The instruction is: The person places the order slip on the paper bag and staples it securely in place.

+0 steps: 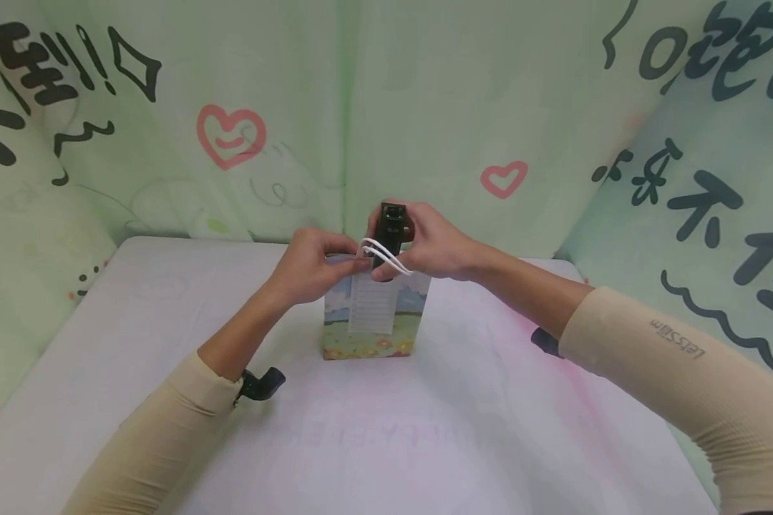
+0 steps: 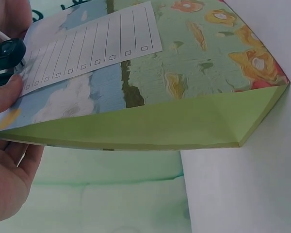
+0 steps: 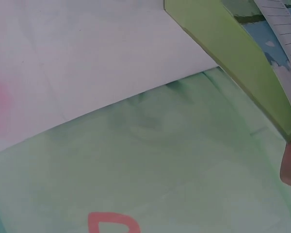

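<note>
A paper gift bag (image 1: 373, 345) with a painted sky-and-flowers print stands upright on the table, its light green side fold showing in both wrist views. A lined checklist sheet (image 2: 94, 46) lies flat against its front. White cord handles (image 1: 386, 256) loop up at the top. My left hand (image 1: 312, 265) pinches the bag's top edge, thumb in front and fingers behind. My right hand (image 1: 438, 243) grips a black stapler (image 1: 391, 223), which points down at the top edge of the bag and sheet. In the left wrist view its dark end (image 2: 9, 54) overlaps the sheet's top end.
The bag stands on a white-covered table (image 1: 477, 429), near its back edge. Behind and beside it hangs a green printed curtain (image 1: 425, 107) with red hearts and dark lettering. Dark wrist mounts (image 1: 263, 384) stick out under both forearms.
</note>
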Motion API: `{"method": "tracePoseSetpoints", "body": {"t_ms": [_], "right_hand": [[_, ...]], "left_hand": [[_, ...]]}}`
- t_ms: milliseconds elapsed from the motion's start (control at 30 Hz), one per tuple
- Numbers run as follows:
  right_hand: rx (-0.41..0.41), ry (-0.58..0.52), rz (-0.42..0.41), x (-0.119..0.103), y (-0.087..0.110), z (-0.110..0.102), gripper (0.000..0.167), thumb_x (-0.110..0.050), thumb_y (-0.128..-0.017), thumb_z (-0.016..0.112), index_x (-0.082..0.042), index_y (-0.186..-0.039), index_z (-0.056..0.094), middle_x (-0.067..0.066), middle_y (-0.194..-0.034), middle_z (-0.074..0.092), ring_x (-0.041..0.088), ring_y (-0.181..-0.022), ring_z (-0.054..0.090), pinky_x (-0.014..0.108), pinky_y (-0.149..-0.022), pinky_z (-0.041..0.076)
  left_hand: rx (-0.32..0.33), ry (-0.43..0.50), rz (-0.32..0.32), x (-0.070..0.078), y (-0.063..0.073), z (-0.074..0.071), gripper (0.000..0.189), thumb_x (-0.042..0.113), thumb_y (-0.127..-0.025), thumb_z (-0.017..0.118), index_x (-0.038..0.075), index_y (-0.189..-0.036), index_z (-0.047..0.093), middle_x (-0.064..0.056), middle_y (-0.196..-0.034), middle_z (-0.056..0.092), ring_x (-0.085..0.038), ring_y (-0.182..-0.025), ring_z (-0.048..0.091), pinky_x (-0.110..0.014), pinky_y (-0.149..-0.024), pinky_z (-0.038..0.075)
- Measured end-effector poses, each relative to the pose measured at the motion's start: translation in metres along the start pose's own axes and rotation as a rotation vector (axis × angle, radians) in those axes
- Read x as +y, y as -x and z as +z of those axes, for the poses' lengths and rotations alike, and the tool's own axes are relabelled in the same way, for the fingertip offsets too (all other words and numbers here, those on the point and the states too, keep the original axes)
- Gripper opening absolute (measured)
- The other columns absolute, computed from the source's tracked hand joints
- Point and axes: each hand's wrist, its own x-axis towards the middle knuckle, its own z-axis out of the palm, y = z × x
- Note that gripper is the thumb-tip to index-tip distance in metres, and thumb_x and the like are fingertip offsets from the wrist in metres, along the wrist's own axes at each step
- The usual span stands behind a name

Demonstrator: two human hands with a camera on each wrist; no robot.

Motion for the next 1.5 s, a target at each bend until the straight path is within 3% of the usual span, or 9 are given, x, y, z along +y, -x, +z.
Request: {"method": "tracePoseSetpoints", "body": {"t_ms": [233,467,700,1000,1300,1500], "right_hand": [[0.015,-0.021,-0.008,0.003,-0.002,0.000,0.047,-0.003,-0.073,0.093,-0.011,-0.109,0.063,0.008,-0.105,0.069,0.028,-0.099,0.066,0.046,-0.096,0.050],[0.139,-0.297,0.013,-0.015,-0.006,-0.023,0.038,0.005,-0.084,0.078,-0.007,-0.113,0.056,0.013,-0.102,0.072,0.031,-0.099,0.073,0.040,-0.084,0.061],[0.137,-0.260,0.061,-0.026,-0.001,-0.037,0.035,0.003,-0.084,0.080,-0.007,-0.111,0.058,0.012,-0.102,0.072,0.032,-0.100,0.073,0.042,-0.080,0.063],[0.224,-0.255,0.150,-0.011,0.009,-0.046,0.037,0.001,-0.086,0.080,-0.008,-0.112,0.056,0.009,-0.100,0.072,0.029,-0.092,0.074,0.041,-0.079,0.064],[0.255,-0.312,0.285,0.010,0.027,-0.058,0.042,-0.001,-0.095,0.068,-0.011,-0.122,0.039,0.005,-0.106,0.077,0.026,-0.097,0.078,0.044,-0.085,0.063],[0.262,-0.365,0.381,0.019,0.037,-0.060,0.039,-0.012,-0.102,0.064,-0.011,-0.130,0.037,0.013,-0.122,0.058,0.030,-0.099,0.077,0.052,-0.087,0.062]], "left_hand": [[0.000,-0.014,-0.004,0.002,0.002,-0.001,0.012,0.018,-0.094,0.079,0.009,-0.100,0.083,-0.004,-0.095,0.080,-0.020,-0.087,0.070,-0.038,-0.078,0.057],[-0.018,0.007,-0.048,0.004,0.003,0.000,0.014,0.019,-0.092,0.081,0.011,-0.103,0.083,-0.002,-0.097,0.080,-0.018,-0.086,0.071,-0.036,-0.078,0.058],[-0.016,0.000,-0.095,0.008,0.003,-0.001,0.017,0.021,-0.092,0.081,0.012,-0.106,0.083,-0.004,-0.101,0.080,-0.020,-0.089,0.073,-0.041,-0.081,0.061],[-0.016,0.014,-0.104,0.006,0.002,0.002,0.018,0.021,-0.093,0.081,0.010,-0.107,0.082,-0.005,-0.103,0.080,-0.022,-0.090,0.073,-0.042,-0.083,0.062],[-0.005,0.009,-0.103,0.007,0.004,0.003,0.017,0.020,-0.092,0.081,0.009,-0.106,0.082,-0.006,-0.103,0.080,-0.021,-0.089,0.073,-0.039,-0.080,0.061],[0.006,0.001,-0.078,0.006,0.004,0.002,0.016,0.021,-0.092,0.081,0.010,-0.104,0.082,-0.005,-0.100,0.080,-0.020,-0.087,0.072,-0.038,-0.077,0.060]]}}
